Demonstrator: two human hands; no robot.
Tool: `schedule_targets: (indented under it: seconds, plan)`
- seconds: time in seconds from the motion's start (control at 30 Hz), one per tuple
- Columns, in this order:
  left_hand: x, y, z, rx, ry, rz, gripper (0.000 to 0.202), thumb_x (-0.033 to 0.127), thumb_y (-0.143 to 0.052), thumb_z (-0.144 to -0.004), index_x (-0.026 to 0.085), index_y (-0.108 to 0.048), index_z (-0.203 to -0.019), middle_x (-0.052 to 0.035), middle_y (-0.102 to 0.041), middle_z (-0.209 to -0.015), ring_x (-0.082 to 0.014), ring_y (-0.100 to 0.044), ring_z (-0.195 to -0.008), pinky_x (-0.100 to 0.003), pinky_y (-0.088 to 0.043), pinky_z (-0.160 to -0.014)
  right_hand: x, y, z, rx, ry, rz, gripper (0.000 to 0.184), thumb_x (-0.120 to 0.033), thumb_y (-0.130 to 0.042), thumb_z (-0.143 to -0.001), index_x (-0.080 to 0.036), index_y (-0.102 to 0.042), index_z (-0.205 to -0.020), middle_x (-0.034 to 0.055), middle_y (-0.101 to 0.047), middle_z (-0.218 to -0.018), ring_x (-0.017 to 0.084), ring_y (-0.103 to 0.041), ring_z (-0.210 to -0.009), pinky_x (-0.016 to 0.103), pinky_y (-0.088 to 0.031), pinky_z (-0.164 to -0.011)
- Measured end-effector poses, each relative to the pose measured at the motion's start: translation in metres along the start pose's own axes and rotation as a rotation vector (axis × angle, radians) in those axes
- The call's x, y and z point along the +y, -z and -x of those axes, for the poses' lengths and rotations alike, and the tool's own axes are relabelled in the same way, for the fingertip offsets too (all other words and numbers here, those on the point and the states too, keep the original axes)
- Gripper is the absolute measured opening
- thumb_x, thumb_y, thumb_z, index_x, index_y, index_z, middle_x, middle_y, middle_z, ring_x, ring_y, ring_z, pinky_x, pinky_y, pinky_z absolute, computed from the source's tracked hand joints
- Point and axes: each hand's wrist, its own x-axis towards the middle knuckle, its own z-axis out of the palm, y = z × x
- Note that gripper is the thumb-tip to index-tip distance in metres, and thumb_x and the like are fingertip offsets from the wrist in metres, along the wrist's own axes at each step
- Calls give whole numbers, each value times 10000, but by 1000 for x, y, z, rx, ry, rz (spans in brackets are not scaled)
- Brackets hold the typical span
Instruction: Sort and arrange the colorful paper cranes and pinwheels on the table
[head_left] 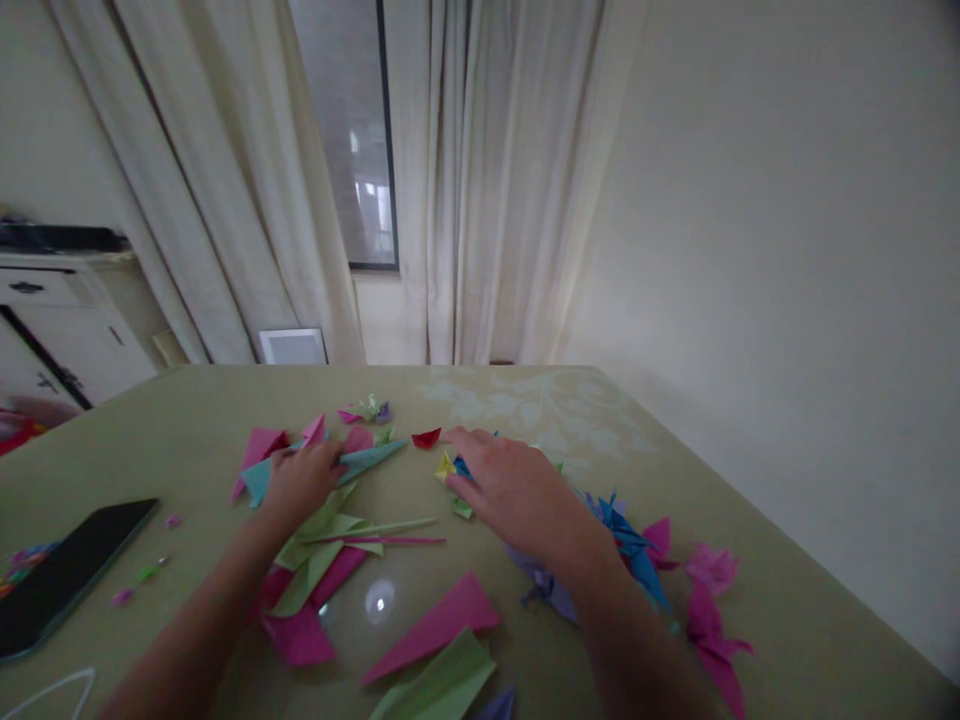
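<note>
My left hand [304, 475] is over a light blue folded paper [373, 458], fingers curled round it; their tips are partly hidden. Pink folded papers [260, 450] lie beside that hand. To the right, my right hand [510, 480] hovers low over the table with thumb and fingers apart. Just off its fingertips is a small red folded paper [426, 438]. A small yellow folded paper [445, 467] shows by the thumb, with blue and green pieces partly covered by the hand. Between my forearms lie green folded papers [322, 540] and a larger pink one [442, 625].
Several origami pieces, including a blue one [634, 540] and a pink one [712, 630], lie right of my right forearm. A dark phone [79, 570] rests at the left with small colourful bits around it. The table [525, 395] ends near curtains [517, 200] and a wall.
</note>
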Motion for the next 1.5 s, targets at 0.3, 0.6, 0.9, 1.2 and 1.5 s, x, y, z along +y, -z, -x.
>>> schedule_targets:
  seconds: [0.3, 0.6, 0.9, 1.2, 1.5]
  plan:
    - [5, 54, 22, 314, -105, -186, 320, 135, -465, -954, 169, -774, -1030, -186, -783, -1067, -421, -726, -1069, -657, -388, -1114, -2, -8, -9, 5, 5, -33, 300, -311, -617, -1078, -202, -647, -1356, 123, -754, -1277, 285, -727, -1146, 363, -514, -924]
    - [-3, 68, 20, 362, -181, 98, 287, 245, -493, -974, 177, -764, -1042, -147, -738, -1041, -370, -719, -971, -468, -534, -834, -4, -17, -13, 62, 33, -72, 270, -311, -660, -1057, -192, -672, -1300, 120, -763, -1224, 274, -733, -1116, 354, -518, -918]
    - [37, 106, 44, 521, -568, 862, 119, 306, -678, -964, 228, -764, -939, -31, -731, -965, -187, -707, -893, -290, -538, -813, 13, -17, -23, 442, -41, -547, 288, -291, -731, -996, -213, -703, -1272, 91, -753, -1223, 187, -763, -918, 294, -582, -793]
    - [44, 99, 42, 412, -448, 1308, 239, 438, -824, -882, 213, -794, -958, -62, -762, -1004, -200, -722, -922, -291, -600, -787, 28, -9, -21, 403, -44, -403, 90, -150, -793, -922, -213, -767, -983, -2, -764, -919, 143, -647, -695, 289, -481, -717]
    - [42, 95, 37, 281, -96, 1528, 773, 576, -960, -654, 203, -706, -1282, -59, -811, -1039, -227, -758, -878, -309, -625, -723, 36, 11, -7, 618, -59, -330, 100, -159, -757, -914, -211, -826, -963, 32, -766, -991, 126, -615, -630, 294, -498, -682]
